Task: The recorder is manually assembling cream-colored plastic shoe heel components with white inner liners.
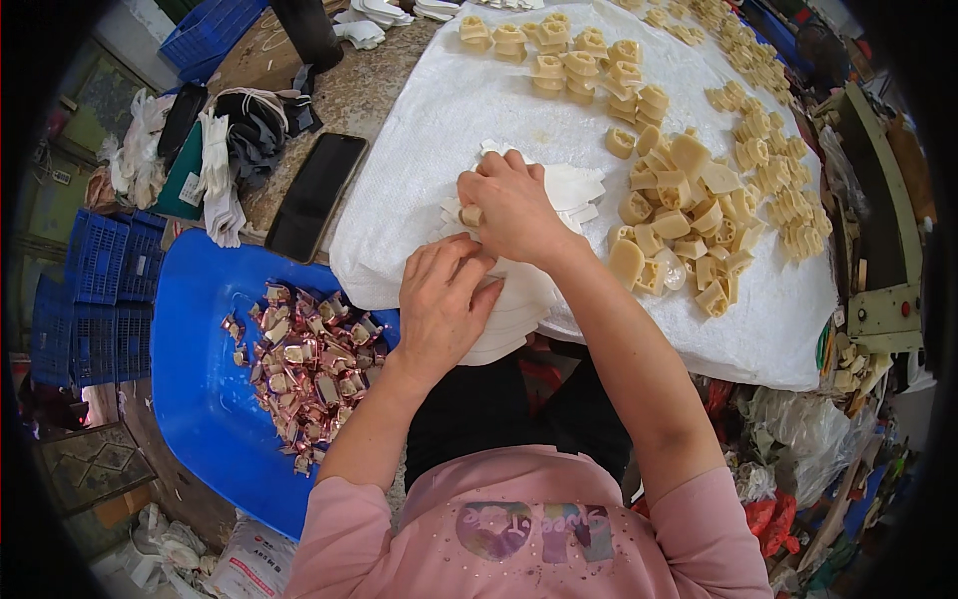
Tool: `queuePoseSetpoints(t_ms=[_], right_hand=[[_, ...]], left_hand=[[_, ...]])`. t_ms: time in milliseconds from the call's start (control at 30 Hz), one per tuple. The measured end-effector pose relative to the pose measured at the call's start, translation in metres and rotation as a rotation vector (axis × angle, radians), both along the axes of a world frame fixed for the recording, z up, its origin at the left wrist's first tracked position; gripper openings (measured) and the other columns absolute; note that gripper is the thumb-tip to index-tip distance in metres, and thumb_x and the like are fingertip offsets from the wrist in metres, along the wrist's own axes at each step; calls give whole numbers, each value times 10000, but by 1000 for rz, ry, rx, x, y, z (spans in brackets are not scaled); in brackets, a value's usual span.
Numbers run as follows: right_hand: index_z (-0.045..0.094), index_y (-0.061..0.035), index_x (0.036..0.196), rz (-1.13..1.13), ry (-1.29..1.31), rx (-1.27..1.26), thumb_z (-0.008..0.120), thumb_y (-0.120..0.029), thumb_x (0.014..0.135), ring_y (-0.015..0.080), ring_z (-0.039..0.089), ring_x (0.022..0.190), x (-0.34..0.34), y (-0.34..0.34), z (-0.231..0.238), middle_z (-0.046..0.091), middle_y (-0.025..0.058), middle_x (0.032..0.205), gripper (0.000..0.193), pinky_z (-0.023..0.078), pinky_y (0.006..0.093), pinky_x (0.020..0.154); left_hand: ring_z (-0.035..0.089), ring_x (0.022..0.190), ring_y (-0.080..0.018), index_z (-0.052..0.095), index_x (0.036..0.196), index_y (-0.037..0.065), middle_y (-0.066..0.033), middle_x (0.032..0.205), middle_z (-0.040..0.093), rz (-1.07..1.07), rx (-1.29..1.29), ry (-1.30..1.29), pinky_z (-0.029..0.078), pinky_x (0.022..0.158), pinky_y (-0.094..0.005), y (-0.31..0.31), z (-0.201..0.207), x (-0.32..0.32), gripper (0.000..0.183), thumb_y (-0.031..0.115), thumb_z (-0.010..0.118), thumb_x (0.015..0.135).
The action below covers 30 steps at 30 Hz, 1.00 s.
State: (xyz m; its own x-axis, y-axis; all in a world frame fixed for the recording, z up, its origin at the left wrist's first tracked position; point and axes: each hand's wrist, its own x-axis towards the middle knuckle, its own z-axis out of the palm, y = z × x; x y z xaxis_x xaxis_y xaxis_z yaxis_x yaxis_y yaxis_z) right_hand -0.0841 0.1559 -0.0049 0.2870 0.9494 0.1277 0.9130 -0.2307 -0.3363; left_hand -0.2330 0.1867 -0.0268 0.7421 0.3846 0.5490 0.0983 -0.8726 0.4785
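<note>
Over a white cloth-covered table, my right hand (514, 208) is closed, its fingers curled around a small beige moulded piece (471, 215). Just below and to the left, my left hand (445, 298) has bent fingers, thumb near the forefinger; what lies at its fingertips is hidden. Fanned, overlapping flat white cut pieces (504, 309) lie beneath both hands, and more white pieces (571, 190) stick out beyond the right hand. To the right of my right forearm sits a loose heap of beige hollow pieces (689, 200).
Stacked beige pieces (579, 65) stand in rows along the far and right sides of the white cloth (409, 160). At left, a blue tub (195, 349) holds shiny pink-wrapped pieces (314, 364). A black phone (317, 197) and gloves (217, 165) lie beside the cloth.
</note>
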Motion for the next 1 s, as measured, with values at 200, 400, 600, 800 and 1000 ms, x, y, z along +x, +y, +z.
queuePoseSetpoints(t_ms=[200, 400, 600, 800, 1000], right_hand=[[542, -75, 862, 51, 260, 235, 518, 71, 665, 312, 474, 904, 7, -12, -8, 549, 103, 903, 246, 345, 414, 792], [571, -49, 917, -20, 454, 517, 485, 123, 668, 330, 515, 874, 1, -25, -17, 575, 134, 882, 315, 390, 417, 770], [584, -37, 990, -202, 809, 554, 473, 139, 734, 279, 552, 837, 6, -45, -5, 575, 124, 881, 329, 443, 333, 771], [577, -26, 978, -184, 403, 656, 516, 126, 711, 298, 507, 926, -3, -47, 12, 536, 112, 912, 313, 417, 365, 838], [594, -34, 920, -22, 186, 262, 552, 61, 687, 310, 493, 968, 0, -54, 0, 548, 126, 934, 255, 392, 394, 825]], left_hand=[[566, 937, -274, 621, 876, 45, -88, 990, 588, 4, 14, 18, 415, 828, -374, 3, 6, -4, 293, 45, 746, 611], [566, 912, -278, 615, 860, 54, -87, 971, 581, -14, 23, -5, 418, 810, -384, -1, 4, -1, 287, 66, 747, 606], [567, 933, -251, 623, 872, 64, -78, 967, 582, -14, 22, 29, 404, 833, -372, -1, 5, -4, 269, 80, 744, 633], [546, 965, -290, 605, 953, 51, -102, 1063, 569, -4, -27, 46, 400, 833, -377, -1, 1, -2, 329, 78, 732, 651], [482, 1044, -315, 537, 1089, 32, -132, 1208, 534, -9, -127, 142, 353, 905, -400, -2, 8, -2, 423, 45, 673, 689]])
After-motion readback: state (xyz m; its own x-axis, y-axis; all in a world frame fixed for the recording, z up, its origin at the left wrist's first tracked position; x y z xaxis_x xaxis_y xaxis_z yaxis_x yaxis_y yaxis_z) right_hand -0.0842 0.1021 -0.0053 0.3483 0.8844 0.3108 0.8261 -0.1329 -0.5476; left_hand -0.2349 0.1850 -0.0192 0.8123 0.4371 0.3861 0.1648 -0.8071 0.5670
